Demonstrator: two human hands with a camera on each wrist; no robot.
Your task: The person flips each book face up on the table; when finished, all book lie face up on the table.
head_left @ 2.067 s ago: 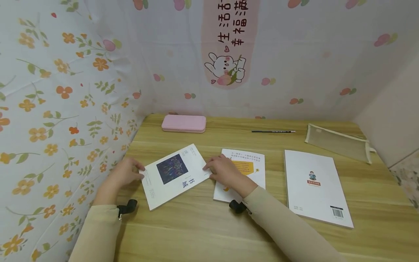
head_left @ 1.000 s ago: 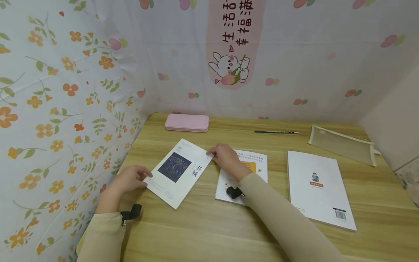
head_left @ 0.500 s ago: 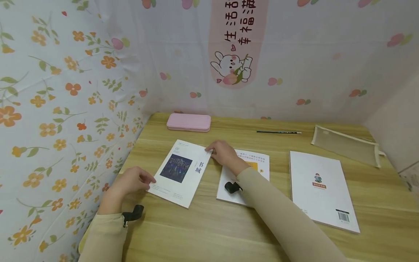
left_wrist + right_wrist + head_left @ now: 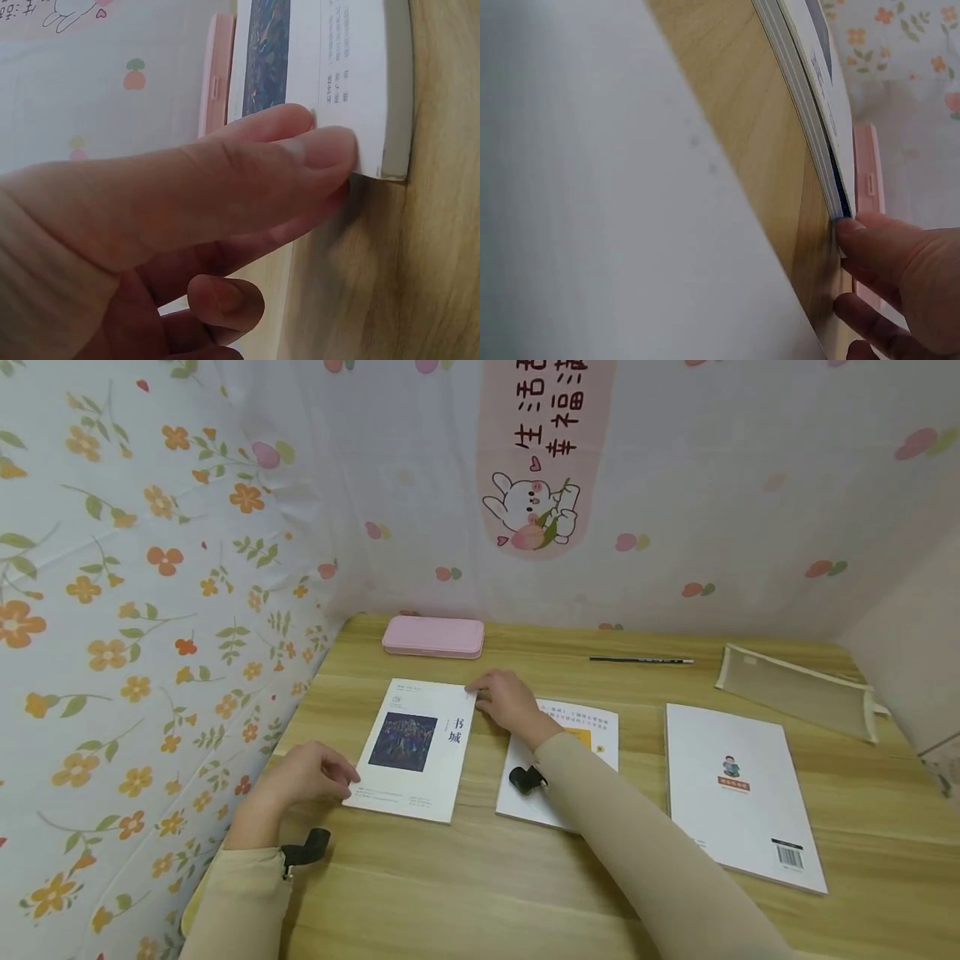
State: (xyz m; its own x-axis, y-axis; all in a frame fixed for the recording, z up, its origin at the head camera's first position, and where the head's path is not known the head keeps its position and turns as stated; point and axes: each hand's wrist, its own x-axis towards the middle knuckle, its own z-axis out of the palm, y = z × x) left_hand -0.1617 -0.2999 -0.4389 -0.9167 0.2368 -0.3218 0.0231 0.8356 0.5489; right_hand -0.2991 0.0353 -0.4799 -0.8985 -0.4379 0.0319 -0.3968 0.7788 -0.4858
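A white book (image 4: 446, 777) with a dark picture on its cover lies on the wooden table, nearly square to the edge. My left hand (image 4: 307, 777) pinches its near left corner; in the left wrist view the thumb (image 4: 322, 150) lies at that corner of the book (image 4: 367, 90). At the far right corner, my right hand (image 4: 510, 706) pinches the book between thumb and fingers. The right wrist view shows the thumb (image 4: 862, 236) against the edge of the book (image 4: 810, 112). Beneath my right wrist lies a second white book (image 4: 525, 789) with a yellow panel, partly hidden.
Behind the held book is a pink pencil case (image 4: 433, 637). A dark pencil (image 4: 641, 660) and a beige mesh pouch (image 4: 798, 689) lie along the back. A larger white book (image 4: 738, 810) with a barcode is at the right. Floral cloth (image 4: 150, 652) borders the left side.
The book between my hands has turned clockwise from a slant to nearly straight. My right hand has moved toward the back and slightly left with its corner; the other things stay put.
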